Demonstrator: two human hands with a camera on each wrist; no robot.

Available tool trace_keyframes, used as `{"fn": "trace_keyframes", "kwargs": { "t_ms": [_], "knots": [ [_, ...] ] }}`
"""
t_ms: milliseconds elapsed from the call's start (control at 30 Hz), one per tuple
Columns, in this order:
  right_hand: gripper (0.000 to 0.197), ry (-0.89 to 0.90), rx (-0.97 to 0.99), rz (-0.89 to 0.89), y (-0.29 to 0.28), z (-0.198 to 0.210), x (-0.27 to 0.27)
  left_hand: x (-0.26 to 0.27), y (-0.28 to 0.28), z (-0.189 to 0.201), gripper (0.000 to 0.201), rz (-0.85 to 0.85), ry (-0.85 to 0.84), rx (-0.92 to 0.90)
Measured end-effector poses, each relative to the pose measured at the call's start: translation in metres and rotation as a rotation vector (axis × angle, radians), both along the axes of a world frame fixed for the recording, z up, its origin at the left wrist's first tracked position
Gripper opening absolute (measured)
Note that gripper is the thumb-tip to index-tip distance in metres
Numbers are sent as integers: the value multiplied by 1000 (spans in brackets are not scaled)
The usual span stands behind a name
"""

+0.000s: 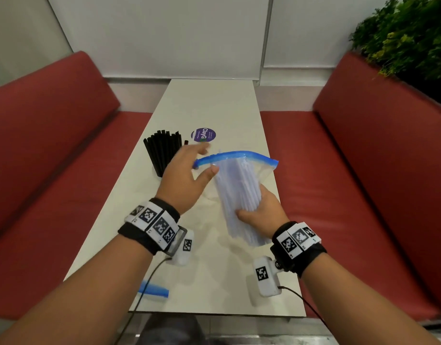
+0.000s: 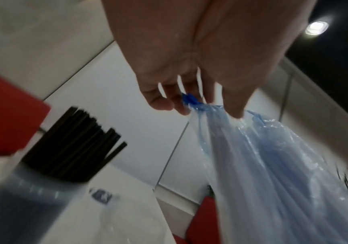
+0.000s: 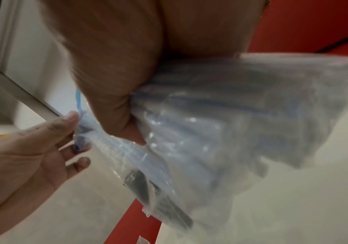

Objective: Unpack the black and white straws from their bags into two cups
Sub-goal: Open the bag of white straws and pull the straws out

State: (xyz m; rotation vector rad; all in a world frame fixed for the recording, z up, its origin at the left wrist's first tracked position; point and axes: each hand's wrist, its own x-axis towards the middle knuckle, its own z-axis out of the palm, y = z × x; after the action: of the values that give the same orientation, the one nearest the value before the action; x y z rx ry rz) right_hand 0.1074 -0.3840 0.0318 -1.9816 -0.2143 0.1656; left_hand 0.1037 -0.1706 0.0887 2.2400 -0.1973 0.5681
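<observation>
A clear zip bag point(image 1: 242, 180) of white straws point(image 1: 237, 195) is held above the white table point(image 1: 214, 103). My right hand point(image 1: 251, 204) grips its lower half, thumb in front and fingers behind. My left hand point(image 1: 205, 158) has straight fingers at the left end of the bag's blue zip strip point(image 1: 234, 155), with the thumb under the strip and the fingers beyond it. The left wrist view shows the strip's end point(image 2: 189, 99) between those fingers. Black straws point(image 1: 162, 150) stand in a clear cup point(image 2: 22, 198) at the table's left edge. I see no second cup.
An empty zip bag point(image 1: 153, 290) with a blue strip lies near the table's front left corner. A round purple sticker point(image 1: 203, 134) is on the table beyond the hands. Red benches point(image 1: 65, 170) flank the table, with a plant point(image 1: 408, 33) at the back right.
</observation>
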Motion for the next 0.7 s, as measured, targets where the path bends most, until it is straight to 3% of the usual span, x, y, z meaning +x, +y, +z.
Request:
{"fn": "trace_keyframes", "kwargs": {
  "t_ms": [100, 267, 467, 533, 700],
  "knots": [
    [57, 18, 12, 17, 2, -2, -1, 0, 4, 15, 33, -84, -60, 237],
    [52, 43, 49, 20, 9, 0, 4, 1, 1, 19, 20, -98, -186, 255],
    [53, 83, 104, -10, 20, -4, 18, 8, 2, 7, 12, -283, -113, 283],
    [52, 97, 169, -40, 21, -5, 26, 14, 13, 0, 14, -303, -31, 222],
    [64, 175, 254, 11, 30, -5, 40, 35, 43, -16, 13, -109, 35, -69]
  ]
}}
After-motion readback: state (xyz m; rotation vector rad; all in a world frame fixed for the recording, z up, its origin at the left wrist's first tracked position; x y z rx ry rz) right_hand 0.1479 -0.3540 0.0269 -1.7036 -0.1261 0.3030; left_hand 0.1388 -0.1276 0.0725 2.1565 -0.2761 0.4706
